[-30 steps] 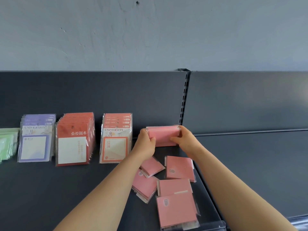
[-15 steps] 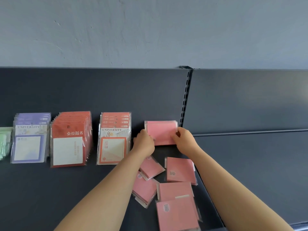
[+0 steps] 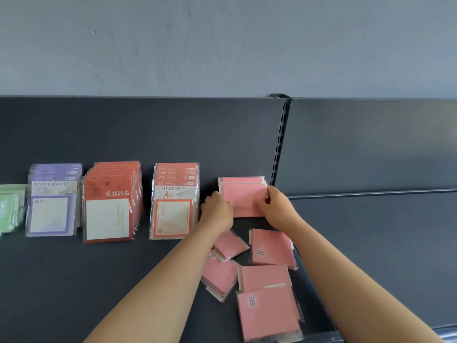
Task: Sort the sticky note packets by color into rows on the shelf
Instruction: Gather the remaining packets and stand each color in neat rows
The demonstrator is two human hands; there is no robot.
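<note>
A small stack of pink sticky note packets (image 3: pixel 243 194) stands leaning against the shelf's back panel, right of the orange rows. My left hand (image 3: pixel 217 210) grips its lower left edge and my right hand (image 3: pixel 275 206) pinches its right edge. Several loose pink packets (image 3: pixel 267 280) lie flat on the dark shelf (image 3: pixel 74 280) below my hands. Further left stand rows of orange University packets (image 3: pixel 174 201), red packets (image 3: pixel 111 204), purple packets (image 3: pixel 53 201) and green packets (image 3: pixel 10 209).
A slotted upright (image 3: pixel 279 144) divides the back panel just right of the pink stack. A lower dark shelf (image 3: pixel 371 243) lies to the right. The shelf's front edge (image 3: pixel 321 336) runs under the nearest pink packet. Grey wall above.
The pink stack has gone from being held up between both hands to standing against the back panel. Both hands stay on its edges, a little lower. The view shifted slightly.
</note>
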